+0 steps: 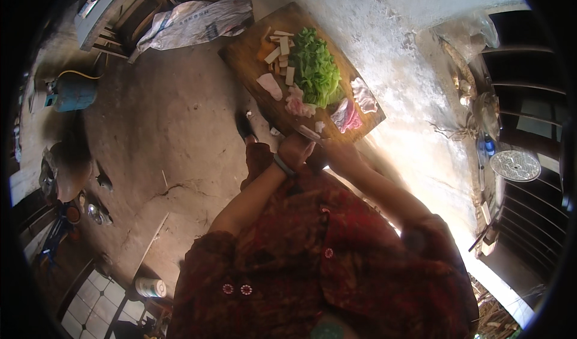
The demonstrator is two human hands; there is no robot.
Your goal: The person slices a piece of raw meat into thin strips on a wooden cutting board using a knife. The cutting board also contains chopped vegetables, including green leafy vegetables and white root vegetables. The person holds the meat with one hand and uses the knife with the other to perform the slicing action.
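A wooden cutting board (252, 32) lies before me. On it are shredded green leaves (315, 68), pale rectangular strips (284, 46) beside orange pieces (266, 48), and several pieces of raw meat, among them a pale slab (269, 86), a pink frilly piece (299, 102), a pink-and-white piece (346, 115) and a whitish wrinkled piece (364, 95). My left hand (296, 150), a band on its wrist, is curled at the board's near edge. My right hand (339, 155) is close beside it. A narrow pale object (309, 133) shows by the fingers; blade or meat, I cannot tell.
A woven plastic sack (194, 23) lies beyond the board to the left. A blue container (76, 93) stands farther left, and a white tub (151, 287) at lower left. A round perforated metal plate (515, 165) is at the right. My foot (247, 127) is left of the board.
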